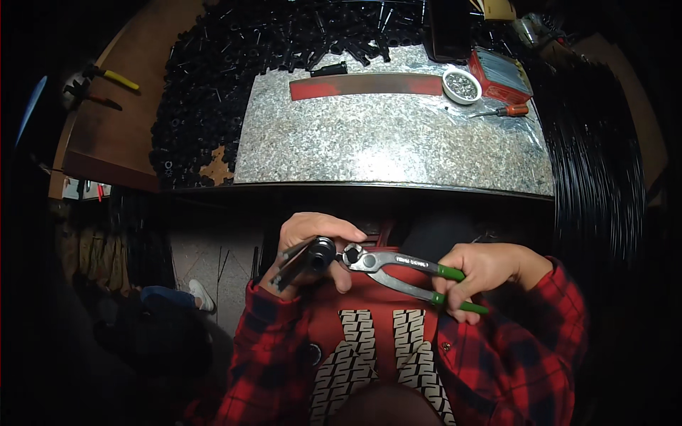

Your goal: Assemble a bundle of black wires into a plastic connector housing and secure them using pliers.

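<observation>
My left hand [307,226] is closed around a black part [322,255] with a round, hollow-looking end and several thin rods sticking out toward the left wrist. In my right hand [490,273] are metal end-cutting pincers [394,261], gripped by their green handles. The pincers' head lies right beside the round end, close to the left thumb and fingers. Whether the jaws bite on anything is too small to make out. Both hands are held above my lap, in front of the table's near edge.
On the table, a speckled stone slab [320,145] carries a red-brown strip [376,85], a white bowl [447,92] of small metal pieces, a red box [490,85] and an orange-handled screwdriver [513,111]. Black parts [199,106] heap at left and back; thin black rods [597,156] hang at right.
</observation>
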A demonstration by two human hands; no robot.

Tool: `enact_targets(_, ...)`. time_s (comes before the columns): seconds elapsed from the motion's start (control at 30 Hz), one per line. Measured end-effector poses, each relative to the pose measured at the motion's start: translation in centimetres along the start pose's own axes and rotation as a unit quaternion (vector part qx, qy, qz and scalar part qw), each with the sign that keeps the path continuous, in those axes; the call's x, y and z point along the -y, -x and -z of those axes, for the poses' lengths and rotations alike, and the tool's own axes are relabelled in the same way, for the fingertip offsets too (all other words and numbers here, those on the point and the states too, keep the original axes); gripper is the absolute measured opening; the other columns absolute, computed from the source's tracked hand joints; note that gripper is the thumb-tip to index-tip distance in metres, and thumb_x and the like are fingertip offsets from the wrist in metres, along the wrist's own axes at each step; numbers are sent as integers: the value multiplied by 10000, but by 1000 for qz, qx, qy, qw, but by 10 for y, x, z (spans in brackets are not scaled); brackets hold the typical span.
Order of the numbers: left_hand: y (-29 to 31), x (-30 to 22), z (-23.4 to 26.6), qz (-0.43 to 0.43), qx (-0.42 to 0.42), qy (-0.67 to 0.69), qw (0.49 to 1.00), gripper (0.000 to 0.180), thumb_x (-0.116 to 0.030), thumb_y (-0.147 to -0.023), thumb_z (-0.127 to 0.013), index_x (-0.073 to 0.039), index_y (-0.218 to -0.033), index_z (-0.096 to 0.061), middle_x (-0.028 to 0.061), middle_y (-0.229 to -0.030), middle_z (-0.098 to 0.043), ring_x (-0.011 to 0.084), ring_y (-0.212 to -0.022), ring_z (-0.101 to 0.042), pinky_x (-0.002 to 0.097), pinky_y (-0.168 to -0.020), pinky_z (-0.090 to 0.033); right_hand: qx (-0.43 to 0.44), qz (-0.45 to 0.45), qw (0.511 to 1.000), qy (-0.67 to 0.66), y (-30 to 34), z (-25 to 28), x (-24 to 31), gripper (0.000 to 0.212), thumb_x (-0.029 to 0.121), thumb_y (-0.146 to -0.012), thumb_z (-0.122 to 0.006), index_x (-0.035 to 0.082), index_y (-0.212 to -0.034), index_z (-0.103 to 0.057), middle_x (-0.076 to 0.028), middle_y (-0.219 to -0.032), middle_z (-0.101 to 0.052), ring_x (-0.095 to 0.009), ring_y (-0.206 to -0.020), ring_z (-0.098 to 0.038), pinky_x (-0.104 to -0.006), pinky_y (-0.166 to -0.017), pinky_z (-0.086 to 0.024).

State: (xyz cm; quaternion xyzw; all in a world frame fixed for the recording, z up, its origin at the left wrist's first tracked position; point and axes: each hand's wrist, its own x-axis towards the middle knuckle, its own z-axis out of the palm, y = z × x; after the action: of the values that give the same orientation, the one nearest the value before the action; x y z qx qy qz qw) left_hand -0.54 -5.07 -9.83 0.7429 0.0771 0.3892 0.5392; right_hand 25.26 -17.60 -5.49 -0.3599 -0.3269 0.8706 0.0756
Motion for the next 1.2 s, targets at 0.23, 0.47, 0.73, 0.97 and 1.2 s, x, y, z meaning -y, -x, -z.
enact_targets(0.23, 3, -2, 13, 84, -75, -1, 994, 641, -529, -530, -798, -13, -890, -677, 61, -809, -651, 123, -686, -596, 235, -584, -456, -381, 317, 699, 516, -9, -20, 8, 505, 166, -755, -763, -6, -1105, -442, -128, -801, -575, -229, -673, -597, -354, -603, -472)
enact_targets(0.47, -1, -3, 23, 150, -13, 43, 988, 759, -621, -456, -747, -3, -890, -674, 35, -764, -653, 95, -624, -577, 218, -545, -432, -106, 113, 987, 29, -7, -8, 7, 241, 214, -962, -474, -13, -910, -538, -98, -750, -639, -141, -544, -602, -261, -557, -486)
enact_targets(0.73, -10, -5, 19, 152, -67, 82, 983, 684, -485, -454, -850, 2, -896, -663, 17, -784, -620, 67, -672, -539, 208, -578, -403, -476, 364, 493, 631, -20, -5, 5, 404, 144, -798, -714, -12, -1078, -468, -198, -1028, -557, -309, -817, -609, -391, -701, -502)
enact_targets(0.97, -7, 1, 26, 141, 53, 32, 988, 670, -490, -455, -839, -10, -896, -680, 70, -866, -673, 117, -719, -612, 223, -622, -463, -102, 87, 991, 2, -17, 7, 1, 143, 98, -867, -616, -20, -903, -544, -87, -690, -641, -168, -571, -639, -271, -541, -507)
enact_targets(1.2, -8, 5, 10, 174, -14, 98, 980, 614, -285, -490, -905, -2, -971, -649, 14, -859, -619, 64, -733, -558, 188, -618, -417, -416, 211, 648, 602, -20, -3, 13, 610, -35, -632, -661, -8, -1191, -418, -184, -1009, -496, -371, -965, -532, -410, -785, -441)
